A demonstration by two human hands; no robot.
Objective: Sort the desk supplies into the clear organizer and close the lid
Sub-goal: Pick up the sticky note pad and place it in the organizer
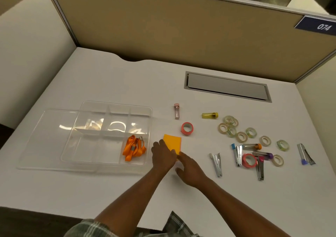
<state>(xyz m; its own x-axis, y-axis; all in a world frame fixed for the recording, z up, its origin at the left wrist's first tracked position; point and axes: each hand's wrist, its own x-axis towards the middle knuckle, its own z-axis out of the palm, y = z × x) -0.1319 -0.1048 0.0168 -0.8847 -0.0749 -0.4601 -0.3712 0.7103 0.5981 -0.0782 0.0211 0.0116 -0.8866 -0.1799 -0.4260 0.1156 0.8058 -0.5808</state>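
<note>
The clear organizer [116,107] lies open on the desk's left, its lid [45,140] flat beneath and to its left. An orange lanyard [134,148] rests in the front right compartment. Just right of the organizer lies an orange sticky-note pad [173,143]. My left hand [162,156] covers the pad's near left corner, fingers on it. My right hand [190,169] touches the pad's near edge with fingers spread. Whether either hand has lifted the pad is unclear.
A pink tape roll [187,128], a pink tube [176,111] and a yellow tube [210,115] lie beyond the pad. Several clear tape rolls [231,126], staple removers [217,163] and lead tubes [251,146] scatter to the right. A grey cable hatch [227,86] sits at the back.
</note>
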